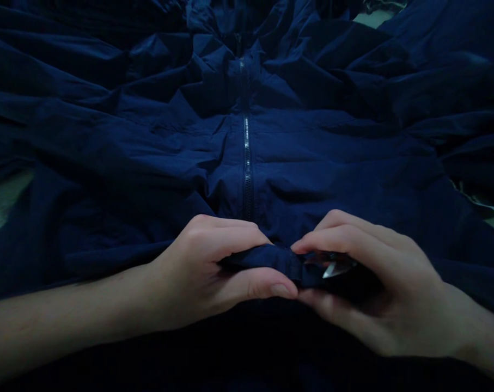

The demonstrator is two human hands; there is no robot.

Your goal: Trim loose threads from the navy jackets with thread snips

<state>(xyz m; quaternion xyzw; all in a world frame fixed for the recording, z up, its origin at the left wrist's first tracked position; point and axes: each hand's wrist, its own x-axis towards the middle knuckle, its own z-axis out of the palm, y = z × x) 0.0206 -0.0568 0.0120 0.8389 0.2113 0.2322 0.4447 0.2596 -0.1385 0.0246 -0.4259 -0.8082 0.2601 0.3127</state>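
A dark navy jacket (320,136) lies spread out in front of me, its metal-toothed zipper (247,147) running down the middle. At the jacket's near edge, my left hand (206,267) is closed on a folded piece of the hem (271,261), thumb below and fingers above. My right hand (394,288) pinches the same edge just to the right, fingertips close to the left thumb. Tucked inside the right hand is a pair of thread snips (340,268); a pointed metal blade shows, while the rest is hidden by the fingers and shadow.
Pale surface (4,204) shows past the jacket at the left, with more at the upper right and right edge. Light, thread-like strands (481,204) lie at the right. The jacket's folds and sleeves spread to both sides, and the near foreground is very dark.
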